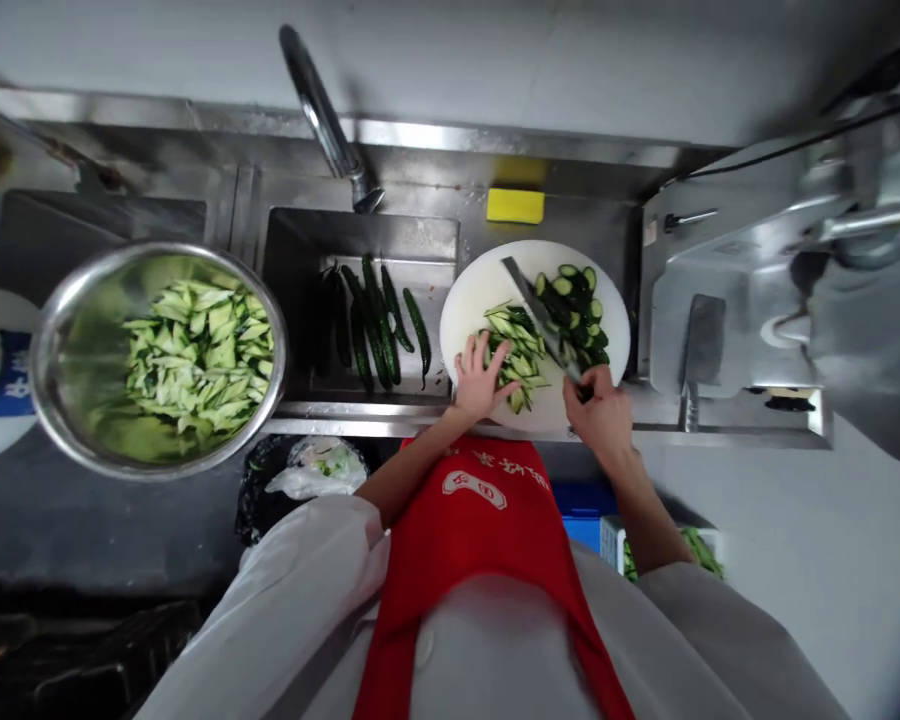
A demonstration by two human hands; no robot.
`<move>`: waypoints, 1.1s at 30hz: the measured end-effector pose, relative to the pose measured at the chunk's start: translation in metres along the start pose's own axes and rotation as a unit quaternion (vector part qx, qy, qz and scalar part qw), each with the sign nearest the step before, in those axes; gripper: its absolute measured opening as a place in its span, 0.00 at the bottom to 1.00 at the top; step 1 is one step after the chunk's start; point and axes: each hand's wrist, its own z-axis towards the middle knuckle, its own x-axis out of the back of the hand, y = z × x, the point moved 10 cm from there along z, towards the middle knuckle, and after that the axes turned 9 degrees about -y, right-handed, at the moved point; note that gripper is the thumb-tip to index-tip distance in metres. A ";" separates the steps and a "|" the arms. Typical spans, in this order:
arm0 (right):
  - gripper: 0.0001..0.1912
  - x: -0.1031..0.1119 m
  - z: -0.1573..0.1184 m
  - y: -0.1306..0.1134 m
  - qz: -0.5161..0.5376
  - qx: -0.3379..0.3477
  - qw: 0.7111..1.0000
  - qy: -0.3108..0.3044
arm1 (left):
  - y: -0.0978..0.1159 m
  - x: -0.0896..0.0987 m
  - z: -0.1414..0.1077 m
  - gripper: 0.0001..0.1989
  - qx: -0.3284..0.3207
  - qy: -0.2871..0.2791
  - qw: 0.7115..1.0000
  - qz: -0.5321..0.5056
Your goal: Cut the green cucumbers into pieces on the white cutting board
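On a round white cutting board (465, 290) lie cucumber slices (521, 340) in a spread pile, and thicker cucumber chunks (570, 300) are heaped to their right. My left hand (478, 380) rests with fingers spread on the left side of the slices. In my right hand (601, 408) is the handle of a kitchen knife (532, 300). Its blade slants up and to the left, between the slices and the chunks. Fingers of the right hand wrap around the handle.
Several whole cucumbers (379, 320) lie in the sink (292, 225) left of the board, under a faucet (326, 120). A steel bowl (67, 420) of cut cucumber stands further left. A yellow sponge (515, 206) sits behind the board; a cleaver (703, 340) lies right.
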 end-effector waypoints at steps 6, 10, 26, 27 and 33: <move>0.14 -0.014 -0.019 0.012 -0.079 0.001 0.994 -0.079 | 0.078 0.060 0.015 0.26 -0.191 0.025 0.981 -0.032; 0.10 -0.026 -0.028 0.001 -0.119 0.055 0.980 -0.151 | 0.145 0.024 0.001 0.31 -0.403 -0.163 0.899 0.050; 0.14 0.026 -0.150 0.122 -0.133 -0.038 0.990 -0.002 | 0.069 -0.013 0.069 0.29 -0.289 -0.207 0.931 0.078; 0.15 0.029 -0.157 0.129 -0.119 -0.059 0.991 0.022 | 0.059 -0.008 0.095 0.27 -0.225 -0.170 0.957 0.065; 0.17 0.025 -0.170 0.140 -0.029 -0.150 0.985 0.081 | 0.005 -0.032 0.201 0.22 0.113 -0.200 0.973 0.031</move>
